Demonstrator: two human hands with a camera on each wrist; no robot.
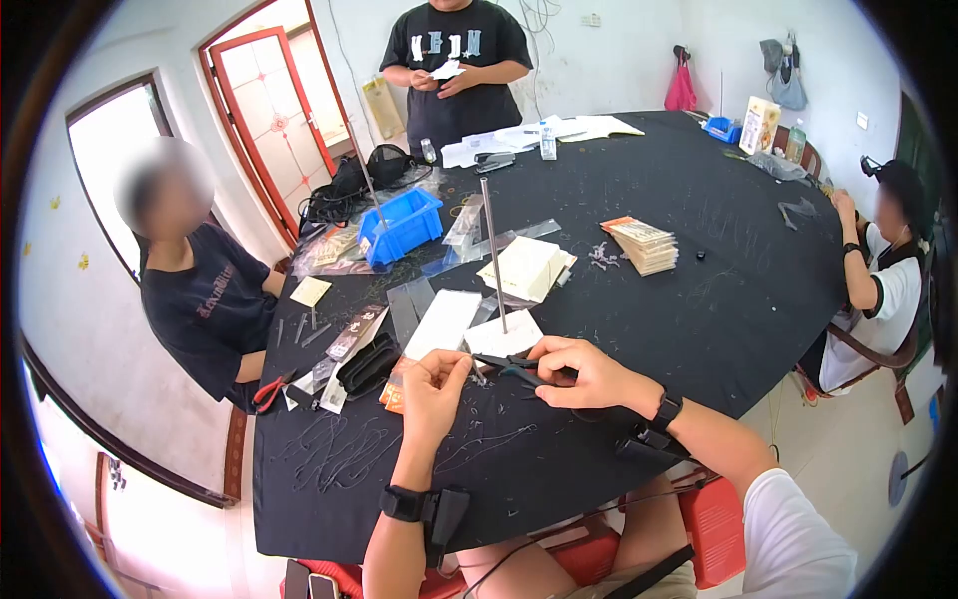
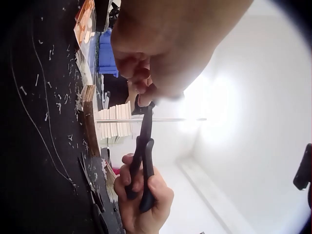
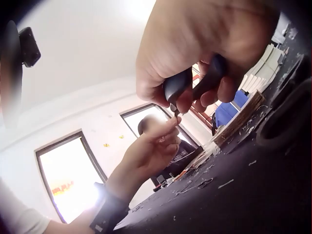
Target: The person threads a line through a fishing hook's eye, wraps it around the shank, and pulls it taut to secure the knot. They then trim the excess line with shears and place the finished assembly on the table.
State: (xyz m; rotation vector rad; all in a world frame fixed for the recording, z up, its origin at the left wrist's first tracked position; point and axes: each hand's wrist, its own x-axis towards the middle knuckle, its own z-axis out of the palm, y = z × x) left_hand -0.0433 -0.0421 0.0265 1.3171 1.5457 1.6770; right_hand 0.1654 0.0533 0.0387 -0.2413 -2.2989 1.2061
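Right hand (image 1: 589, 374) grips smooth, dark-handled pliers (image 2: 146, 141) above black cloth tabletop (image 1: 589, 469). Left hand (image 1: 435, 387) pinches a tiny piece (image 3: 178, 118), too small to identify, at their tip. Slim metal rod (image 1: 494, 260) upright beyond; thin looped strands (image 1: 329, 451) nearby.

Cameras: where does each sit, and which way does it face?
Head: on the person's head, forward and down over the black table; shows left hand, right hand, both forearms, thighs.
Left wrist: on that wrist, sideways image, past the near left hand to the pliers and right hand.
Right wrist: on that wrist, tilted image, past the near right hand to left hand and forearm.
Both wrist views share pliers and hands.
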